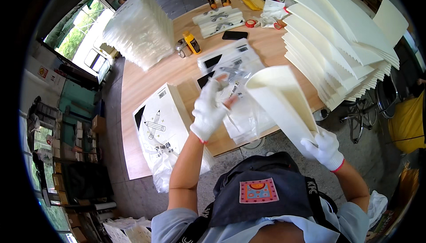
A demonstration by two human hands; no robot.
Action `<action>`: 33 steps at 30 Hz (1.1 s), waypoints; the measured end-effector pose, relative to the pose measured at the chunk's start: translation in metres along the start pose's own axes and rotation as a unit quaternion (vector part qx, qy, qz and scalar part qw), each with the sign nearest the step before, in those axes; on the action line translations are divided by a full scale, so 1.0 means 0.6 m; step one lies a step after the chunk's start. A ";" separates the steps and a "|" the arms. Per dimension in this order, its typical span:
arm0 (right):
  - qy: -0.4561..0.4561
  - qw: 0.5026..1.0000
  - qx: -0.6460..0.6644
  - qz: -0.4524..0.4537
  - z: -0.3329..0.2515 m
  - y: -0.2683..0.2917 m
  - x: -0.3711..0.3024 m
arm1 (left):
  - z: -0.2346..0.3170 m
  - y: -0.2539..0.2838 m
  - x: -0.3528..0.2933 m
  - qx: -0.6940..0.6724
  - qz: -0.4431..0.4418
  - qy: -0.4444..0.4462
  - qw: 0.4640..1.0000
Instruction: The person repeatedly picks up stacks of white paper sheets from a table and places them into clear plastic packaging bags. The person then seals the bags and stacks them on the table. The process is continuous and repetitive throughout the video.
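Note:
My right hand [325, 148], in a white knit glove, grips the lower end of a curled cream paper pad [284, 99], which is bent into a trough shape. My left hand [208, 112], gloved but with bare fingertips, is over a stack of clear plastic bags [244, 121] with black corners and printed drawings. Its fingers are apart and slightly blurred, and no held thing shows between them. Left of that hand lies a pile of filled bags [155, 125] with a crossed-pencils print, their loose plastic ends hanging over the table's near edge.
A tall stack of wrapped packs [140, 30] stands at the far left of the wooden table [131, 105]. Fanned cream pads [328, 48] are piled at the right. Farther back are a yellow bottle [191, 42], a jar [182, 48], a phone [234, 35] and red tape [250, 23].

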State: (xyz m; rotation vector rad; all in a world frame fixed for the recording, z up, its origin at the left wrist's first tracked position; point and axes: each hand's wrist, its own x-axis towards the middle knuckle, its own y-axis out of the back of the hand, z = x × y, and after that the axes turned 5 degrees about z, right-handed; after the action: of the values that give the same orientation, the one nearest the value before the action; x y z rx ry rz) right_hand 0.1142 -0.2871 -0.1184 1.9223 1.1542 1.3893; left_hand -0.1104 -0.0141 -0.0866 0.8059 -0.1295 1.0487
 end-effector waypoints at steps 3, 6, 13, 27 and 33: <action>-0.022 0.999 0.031 0.006 -0.004 -0.003 -0.009 | 0.019 -0.008 -0.013 0.204 -0.132 -0.052 0.969; 0.050 0.998 0.026 0.013 -0.007 -0.009 -0.008 | 0.001 -0.015 0.006 0.039 -0.154 0.067 0.985; 0.076 0.988 -0.115 -0.066 -0.032 -0.040 0.017 | -0.017 0.010 0.064 -0.414 -0.164 0.211 0.870; -0.389 0.675 0.619 -0.099 0.059 -0.201 0.137 | 0.018 -0.132 -0.150 -0.120 -0.084 -0.313 0.938; 0.129 0.981 -0.045 -0.141 0.042 -0.283 0.192 | 0.120 -0.154 -0.072 -0.144 -0.218 -0.224 0.939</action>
State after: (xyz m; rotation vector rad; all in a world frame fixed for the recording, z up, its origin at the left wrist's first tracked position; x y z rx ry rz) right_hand 0.0931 -0.0993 -0.2017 1.4787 1.3949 1.5329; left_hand -0.0384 -0.1148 -0.1042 0.7484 -0.4597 0.4020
